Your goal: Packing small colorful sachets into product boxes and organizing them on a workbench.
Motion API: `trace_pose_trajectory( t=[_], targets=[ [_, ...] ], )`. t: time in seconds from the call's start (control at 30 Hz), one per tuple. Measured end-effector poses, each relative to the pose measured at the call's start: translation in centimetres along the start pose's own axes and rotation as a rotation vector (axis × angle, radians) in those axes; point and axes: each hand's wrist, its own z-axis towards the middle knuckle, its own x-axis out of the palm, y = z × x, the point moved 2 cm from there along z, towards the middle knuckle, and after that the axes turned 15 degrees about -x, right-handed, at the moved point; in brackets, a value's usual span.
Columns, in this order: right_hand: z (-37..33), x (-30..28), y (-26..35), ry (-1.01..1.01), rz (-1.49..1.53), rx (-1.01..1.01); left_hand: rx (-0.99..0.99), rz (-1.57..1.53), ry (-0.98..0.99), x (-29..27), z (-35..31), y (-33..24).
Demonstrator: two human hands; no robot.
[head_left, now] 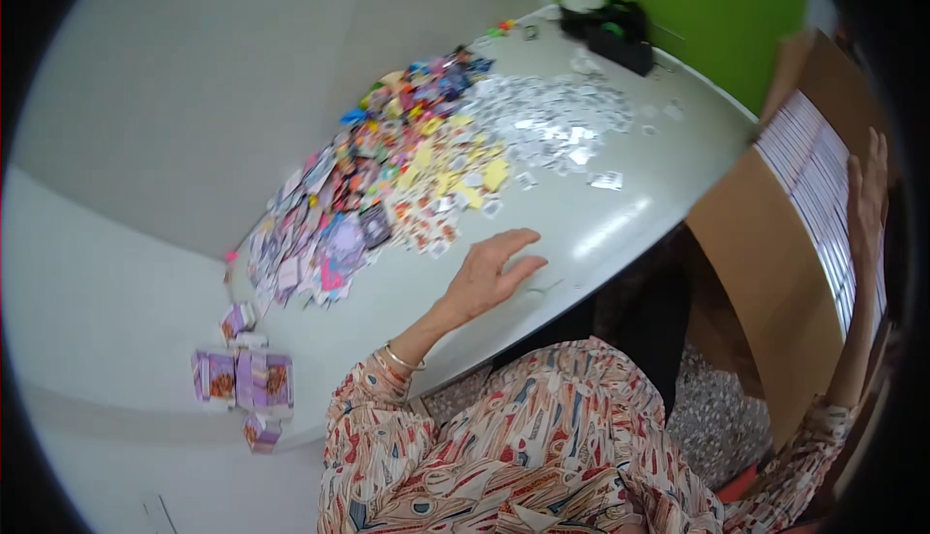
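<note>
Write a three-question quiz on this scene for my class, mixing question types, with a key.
1. True or false: the left hand is gripping a purple carton.

2. Multiple choice: what is the right hand at?
A. The scattered yellow pieces
B. The open cardboard box
C. The black object on the table

3. Fill in the blank: beyond the far end of the table stands a bright ____ panel.

Key:
1. False; it is empty, with thumb and fingers apart.
2. B
3. Green
</note>
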Motion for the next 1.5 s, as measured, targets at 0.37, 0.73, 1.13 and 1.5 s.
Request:
trace_pose_trajectory(
  t=[0.37,0.73,1.13,1.5],
  targets=[
    [-2.8,3.4,34.4,0.693,1.06,-0.327,-0.502,0.013,-0.374,-10.6,-9.4,13.8],
    [-5.3,2.7,39.9,0.538,0.9,-0.417,-1.042,0.4,-0.728,-16.6,-2.3,26.2],
    [-4.6,2.8,39.7,0.476,0.861,-0.426,-0.932,0.736,-1.075,-20.1,-17.7,23.3],
    [-5.0,2.6,40.3,0.517,0.867,-0.418,-1.37,0.843,-0.861,-17.1,-33.8,25.1]
  ],
)
